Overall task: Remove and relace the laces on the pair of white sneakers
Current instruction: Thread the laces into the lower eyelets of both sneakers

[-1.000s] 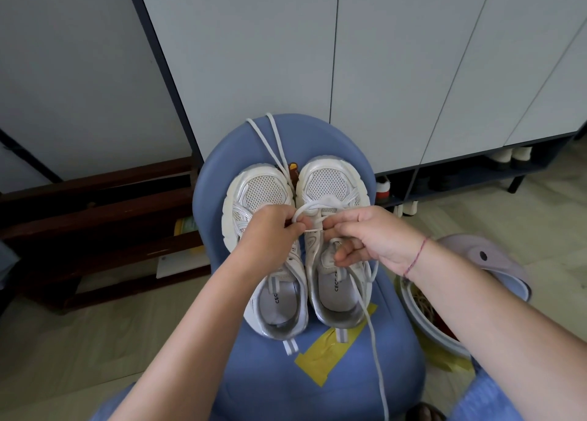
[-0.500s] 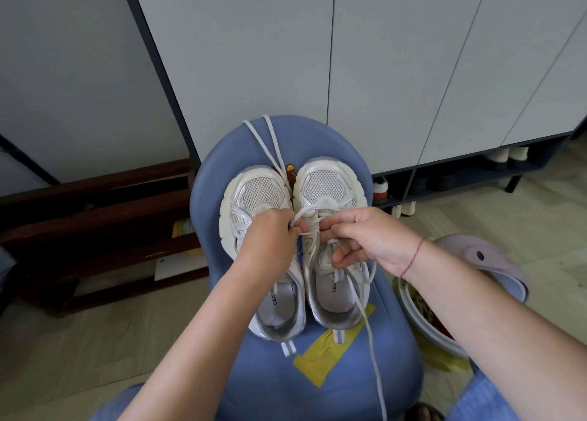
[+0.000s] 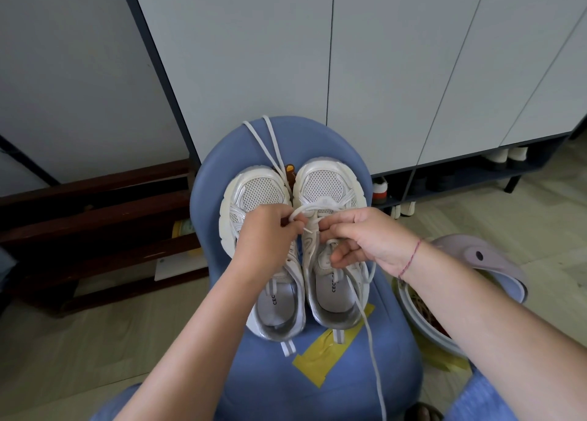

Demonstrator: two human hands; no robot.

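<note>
White lace (image 3: 313, 205) is the working item: it arcs across the foremost eyelets of the right sneaker (image 3: 330, 187). This shoe stands beside the left sneaker (image 3: 259, 192), both with toes toward the far edge of the blue chair seat (image 3: 394, 373). We see the left hand (image 3: 265, 235) with its grip clamped on the lace between thumb and forefinger, just over the gap between the two shoes. The right hand (image 3: 370, 239) has its grip pinched on the same lace over the tongue, its lower fingers loosely curled.

Compared with a second ago, both hands stay in place, yet the arc between them stands a little wider and a short lace tip now shows between the thumbs. We judge that a tip is being drawn through a forward eyelet, so relacing of this shoe is at its first rows.

The lace's other end trails over the heel, past the yellow tape (image 3: 330, 347) and off the near edge of the seat. A second lace (image 3: 268, 147) lies loose across the far edge and reaches the left sneaker's toe. What shows of that shoe carries no lacing that we can make out, so we judge it not yet relaced.
</note>
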